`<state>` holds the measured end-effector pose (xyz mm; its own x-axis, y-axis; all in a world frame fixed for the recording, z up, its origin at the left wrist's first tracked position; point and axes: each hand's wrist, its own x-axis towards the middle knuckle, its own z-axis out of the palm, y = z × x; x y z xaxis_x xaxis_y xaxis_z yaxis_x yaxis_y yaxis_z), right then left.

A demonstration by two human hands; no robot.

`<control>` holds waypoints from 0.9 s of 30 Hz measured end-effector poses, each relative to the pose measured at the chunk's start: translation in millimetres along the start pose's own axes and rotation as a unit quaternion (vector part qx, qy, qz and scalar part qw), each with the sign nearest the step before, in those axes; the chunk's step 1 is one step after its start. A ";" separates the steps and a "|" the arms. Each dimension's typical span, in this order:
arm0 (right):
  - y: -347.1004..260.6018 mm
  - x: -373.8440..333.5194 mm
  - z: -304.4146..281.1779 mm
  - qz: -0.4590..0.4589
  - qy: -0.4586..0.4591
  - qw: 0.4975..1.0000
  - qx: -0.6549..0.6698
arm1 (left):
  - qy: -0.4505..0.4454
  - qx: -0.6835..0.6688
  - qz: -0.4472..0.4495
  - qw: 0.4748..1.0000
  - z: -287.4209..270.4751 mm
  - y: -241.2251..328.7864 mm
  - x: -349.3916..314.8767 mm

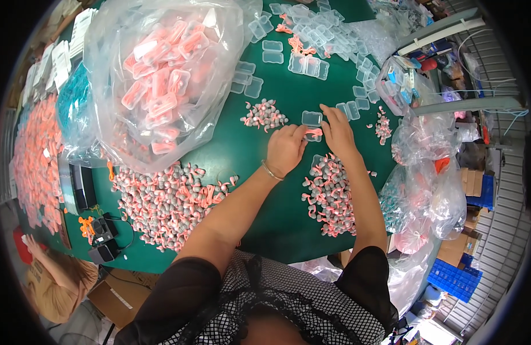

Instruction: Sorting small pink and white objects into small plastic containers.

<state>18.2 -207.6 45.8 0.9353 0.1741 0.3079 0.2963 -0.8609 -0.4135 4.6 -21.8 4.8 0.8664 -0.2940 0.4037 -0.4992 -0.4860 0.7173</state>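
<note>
Between my hands lies a small clear plastic case, its lid folded back on the green table. A bundle of pink cord rests in the lower half of the case. My left hand is closed, with thumb and fingertips pinching at the left end of this bundle. On the other side of the case, my right hand has its fingers stretched out, the thumb close to the case's right edge. Whether that thumb touches the case cannot be made out. Grey-and-pink pieces like earplugs are heaped beneath my right forearm.
A large clear bag of filled pink cases stands at left. Another heap of grey-and-pink pieces lies nearer. Empty clear cases are scattered at the back. Bulging bags line the right edge; another person's arm shows at lower left.
</note>
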 end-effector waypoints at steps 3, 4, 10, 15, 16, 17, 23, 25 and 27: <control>9.8 2.1 3.2 -0.012 -0.055 0.998 -0.029 | -0.007 -0.004 0.002 1.000 0.9 -1.1 -1.2; 12.0 2.0 3.7 0.044 -0.062 0.996 0.038 | -0.006 -0.004 0.001 1.000 1.5 -1.7 -1.3; 12.0 -7.2 -1.7 0.035 -0.015 0.992 0.121 | -0.012 -0.044 -0.030 0.999 -5.5 4.8 1.3; -4.6 -17.4 -10.2 0.019 -0.024 0.990 0.140 | -0.052 -0.025 0.024 0.998 -12.3 3.7 2.9; -6.6 -20.1 -10.2 0.019 -0.006 0.988 0.153 | -0.050 -0.026 0.026 0.998 -11.5 2.9 2.4; -7.9 -23.4 -10.3 0.019 0.012 0.986 0.165 | -0.054 -0.033 0.021 0.998 -9.7 1.7 1.4; -5.0 -54.3 -0.3 -0.012 -0.013 0.998 -0.054 | -0.030 -0.050 0.017 0.998 -7.5 0.6 -1.8; -16.9 -59.0 3.7 -0.010 -0.007 0.995 -0.099 | -0.014 -0.060 0.018 0.998 -8.7 0.9 -1.2; -21.9 -63.0 4.3 -0.013 -0.021 0.986 -0.162 | -0.041 -0.067 0.013 0.997 -10.1 0.9 -2.1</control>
<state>-46.3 -197.6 31.8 0.9374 0.2111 0.2768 0.2486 -0.9626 -0.1078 2.5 -13.3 10.4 0.8466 -0.3736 0.3792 -0.5099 -0.3651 0.7789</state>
